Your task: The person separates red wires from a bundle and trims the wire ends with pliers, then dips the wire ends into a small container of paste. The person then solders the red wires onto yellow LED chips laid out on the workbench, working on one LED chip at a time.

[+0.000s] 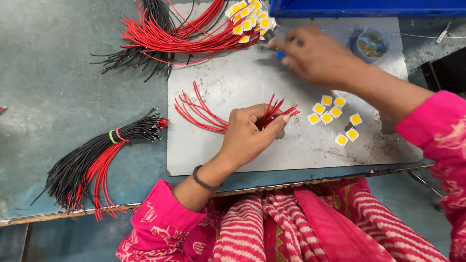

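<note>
Pink sleeve (162, 218) up front, left hand (247, 136) pinching a small bunch of red wires (204, 114) on the grey metal sheet (233, 82). Right hand (315, 56) is out by the wired yellow chips (247, 19) at the far edge, fingers curled around something blue, can't make out what. Loose yellow chips (335, 119) sit just right of the wires

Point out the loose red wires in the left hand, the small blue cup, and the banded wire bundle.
red wires (201, 114): head view, on the fanned strands.
blue cup (371, 44): head view, on its rim.
banded wire bundle (97, 155): head view, mid-length.
</note>
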A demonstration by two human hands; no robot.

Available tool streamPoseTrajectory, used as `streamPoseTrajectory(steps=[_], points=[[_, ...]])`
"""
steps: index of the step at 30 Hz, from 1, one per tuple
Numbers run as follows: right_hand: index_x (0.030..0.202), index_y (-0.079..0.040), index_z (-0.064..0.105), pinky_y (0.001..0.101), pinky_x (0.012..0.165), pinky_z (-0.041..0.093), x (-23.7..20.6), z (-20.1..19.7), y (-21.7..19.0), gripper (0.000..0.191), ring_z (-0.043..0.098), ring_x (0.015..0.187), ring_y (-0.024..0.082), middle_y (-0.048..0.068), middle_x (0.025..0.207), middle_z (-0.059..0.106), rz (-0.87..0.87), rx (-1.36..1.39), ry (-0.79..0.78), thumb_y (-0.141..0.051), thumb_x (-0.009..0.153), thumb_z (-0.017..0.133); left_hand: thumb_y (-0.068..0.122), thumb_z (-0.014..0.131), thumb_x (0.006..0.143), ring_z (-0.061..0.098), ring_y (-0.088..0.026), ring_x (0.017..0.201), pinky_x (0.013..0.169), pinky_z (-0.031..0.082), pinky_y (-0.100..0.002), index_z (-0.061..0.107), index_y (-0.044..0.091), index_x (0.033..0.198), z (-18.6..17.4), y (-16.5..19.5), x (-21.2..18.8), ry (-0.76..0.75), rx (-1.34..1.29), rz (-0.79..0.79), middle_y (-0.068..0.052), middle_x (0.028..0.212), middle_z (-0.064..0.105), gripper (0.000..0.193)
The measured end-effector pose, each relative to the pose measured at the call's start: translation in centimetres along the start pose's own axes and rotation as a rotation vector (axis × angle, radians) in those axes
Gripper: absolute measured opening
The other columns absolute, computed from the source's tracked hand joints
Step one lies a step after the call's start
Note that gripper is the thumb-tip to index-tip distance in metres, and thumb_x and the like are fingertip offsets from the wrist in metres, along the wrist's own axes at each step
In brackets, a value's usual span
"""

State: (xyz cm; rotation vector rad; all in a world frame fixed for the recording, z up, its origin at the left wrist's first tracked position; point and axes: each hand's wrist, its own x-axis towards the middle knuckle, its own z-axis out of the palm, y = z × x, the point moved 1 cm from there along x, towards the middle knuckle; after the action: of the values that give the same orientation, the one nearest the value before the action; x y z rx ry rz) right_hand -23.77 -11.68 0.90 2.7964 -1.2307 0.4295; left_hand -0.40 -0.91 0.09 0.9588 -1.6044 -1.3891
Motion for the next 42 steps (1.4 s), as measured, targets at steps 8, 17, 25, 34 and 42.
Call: streamPoseTrajectory(steps=[8, 17, 25, 34, 42], points=[[0.149, -0.004, 0.048, 0.0417, 0.092, 0.059, -6.3, -6.4, -7.5, 0.064, 0.063, 0.114, 0.019, 0.007, 0.126, 0.061, 0.368, 1.414, 0.461, -0.052, 0.108, 0.06, 0.018, 0.074, 0.094, 0.062, 0.0, 0.063, 0.055, 0.048, -0.021, 0.076, -0.001, 0.098, -1.2, 1.9, -0.4, 0.081, -0.001, 0.091, 0.001, 0.069, 0.072, 0.02], [0.147, 0.0, 0.048, 0.0378, 0.091, 0.051, -7.2, -3.0, -8.7, 0.072, 0.066, 0.1, 0.023, 0.014, 0.119, 0.067, 0.487, 1.521, 0.084, -0.053, 0.1, 0.059, 0.019, 0.075, 0.095, 0.04, 0.001, 0.058, 0.049, 0.028, -0.02, 0.077, 0.001, 0.102, -2.5, 2.3, 0.4, 0.152, -0.048, 0.105, 0.01, 0.067, 0.055, 0.019], [0.144, 0.0, 0.053, 0.0372, 0.095, 0.049, -8.8, -2.4, -8.8, 0.068, 0.063, 0.103, 0.02, 0.011, 0.112, 0.068, 0.426, 1.414, -0.089, -0.052, 0.1, 0.059, 0.02, 0.075, 0.096, 0.043, 0.003, 0.06, 0.05, 0.032, -0.02, 0.077, 0.0, 0.105, -2.2, 1.6, 0.7, 0.166, -0.054, 0.109, 0.011, 0.069, 0.057, 0.021], [0.144, -0.003, 0.054, 0.0356, 0.094, 0.05, -8.4, -2.6, -9.1, 0.064, 0.066, 0.106, 0.02, 0.009, 0.111, 0.07, 0.488, 1.359, -0.172, -0.048, 0.098, 0.056, 0.02, 0.073, 0.096, 0.041, 0.002, 0.059, 0.05, 0.03, -0.022, 0.078, 0.002, 0.11, -2.2, 1.9, 0.6, 0.179, 0.033, 0.13, 0.009, 0.064, 0.055, 0.023], [0.144, -0.004, 0.055, 0.0339, 0.089, 0.05, -8.3, -2.2, -9.0, 0.064, 0.065, 0.102, 0.018, 0.008, 0.108, 0.07, 0.461, 1.332, -0.156, -0.049, 0.099, 0.056, 0.017, 0.072, 0.097, 0.045, 0.001, 0.059, 0.051, 0.035, -0.023, 0.078, 0.004, 0.113, -2.1, 2.1, 0.5, 0.163, 0.086, 0.207, 0.007, 0.062, 0.055, 0.021]])
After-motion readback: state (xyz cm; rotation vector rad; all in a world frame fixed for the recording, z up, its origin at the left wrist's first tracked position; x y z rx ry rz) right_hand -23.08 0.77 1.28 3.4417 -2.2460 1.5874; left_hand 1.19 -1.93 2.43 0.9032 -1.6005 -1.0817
